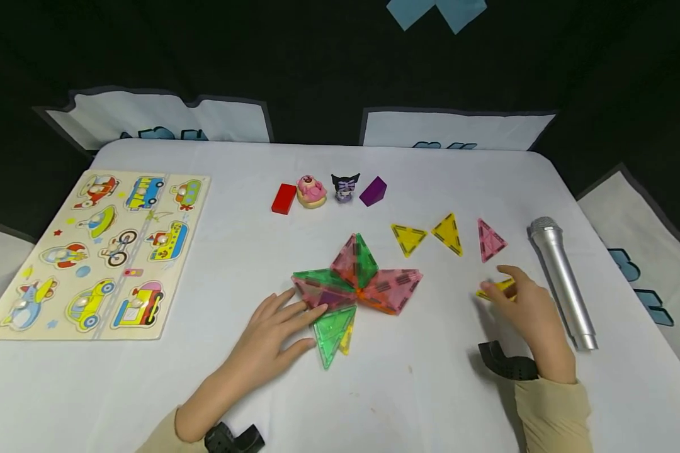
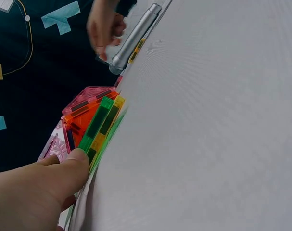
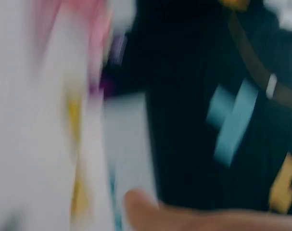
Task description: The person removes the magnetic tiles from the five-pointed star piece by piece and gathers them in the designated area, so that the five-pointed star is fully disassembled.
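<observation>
A cluster of pink and green translucent magnetic triangle tiles [image 1: 356, 283] lies in the middle of the white table [image 1: 408, 390]. My left hand [image 1: 272, 333] rests flat beside it, straight fingers touching its left edge; the left wrist view shows a fingertip [image 2: 78, 156] against the green tile [image 2: 98, 122]. My right hand [image 1: 529, 308] pinches a yellow triangle tile [image 1: 495, 289] just above the table, right of the cluster. Two yellow triangles [image 1: 408, 238] [image 1: 447, 234] and a pink one [image 1: 490, 240] lie loose behind it. The right wrist view is blurred.
A silver microphone [image 1: 561, 280] lies just right of my right hand. A red block [image 1: 284, 198], a pink figure [image 1: 311, 190], a dark figure [image 1: 345, 187] and a purple wedge [image 1: 373, 191] stand in a row behind. A wooden vehicle puzzle board [image 1: 99, 251] is at the left.
</observation>
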`<state>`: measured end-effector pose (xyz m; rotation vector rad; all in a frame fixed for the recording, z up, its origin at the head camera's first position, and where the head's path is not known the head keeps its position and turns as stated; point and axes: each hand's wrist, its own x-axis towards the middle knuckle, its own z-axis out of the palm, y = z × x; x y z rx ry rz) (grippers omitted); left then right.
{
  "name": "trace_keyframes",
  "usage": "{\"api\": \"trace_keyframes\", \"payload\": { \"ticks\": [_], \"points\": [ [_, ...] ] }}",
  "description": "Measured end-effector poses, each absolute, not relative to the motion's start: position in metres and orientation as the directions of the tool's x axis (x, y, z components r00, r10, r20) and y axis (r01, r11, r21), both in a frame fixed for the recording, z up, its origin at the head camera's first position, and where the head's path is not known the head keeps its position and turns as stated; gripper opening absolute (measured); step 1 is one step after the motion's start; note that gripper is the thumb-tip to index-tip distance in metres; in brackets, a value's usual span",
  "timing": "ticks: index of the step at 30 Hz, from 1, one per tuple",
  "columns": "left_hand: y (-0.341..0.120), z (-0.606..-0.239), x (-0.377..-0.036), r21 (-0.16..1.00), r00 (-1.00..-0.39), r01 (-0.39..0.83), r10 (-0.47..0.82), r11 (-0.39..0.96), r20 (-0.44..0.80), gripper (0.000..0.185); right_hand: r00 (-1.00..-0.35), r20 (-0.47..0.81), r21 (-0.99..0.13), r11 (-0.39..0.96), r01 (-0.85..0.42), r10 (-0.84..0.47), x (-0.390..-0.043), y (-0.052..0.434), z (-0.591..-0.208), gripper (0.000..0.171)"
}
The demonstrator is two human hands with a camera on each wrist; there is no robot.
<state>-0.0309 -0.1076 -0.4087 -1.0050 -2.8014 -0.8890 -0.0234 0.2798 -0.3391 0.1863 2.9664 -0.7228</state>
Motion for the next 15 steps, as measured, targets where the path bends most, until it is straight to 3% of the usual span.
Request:
{"api": "trace_keyframes", "payload": {
  "ticks": [3, 7, 10, 15],
  "points": [
    [-0.107, -0.408, -0.032, 0.516, -0.795, 0.589, 0.562, 0.622, 0.228, 0.057, -0.979, -0.117, -0.589, 0.805, -0.068, -0.169, -0.019, 0.240, -0.330, 0.030],
    [-0.107, -0.409, -0.033, 0.538, -0.816, 0.562, 0.525, 0.628, 0.241, 0.067, -0.874, -0.203, -0.657, 0.723, -0.213, -0.442, -0.013, 0.185, -0.328, 0.023],
    [-0.107, -0.409, -0.033, 0.546, -0.833, 0.541, 0.497, 0.639, 0.243, 0.073, -0.859, -0.207, -0.582, 0.764, -0.276, -0.468, -0.011, 0.150, -0.339, 0.045],
    [-0.108, -0.408, -0.033, 0.544, -0.838, 0.535, 0.490, 0.647, 0.242, 0.076, -0.894, -0.188, -0.476, 0.834, -0.279, -0.406, -0.005, 0.114, -0.366, 0.091]
  ]
}}
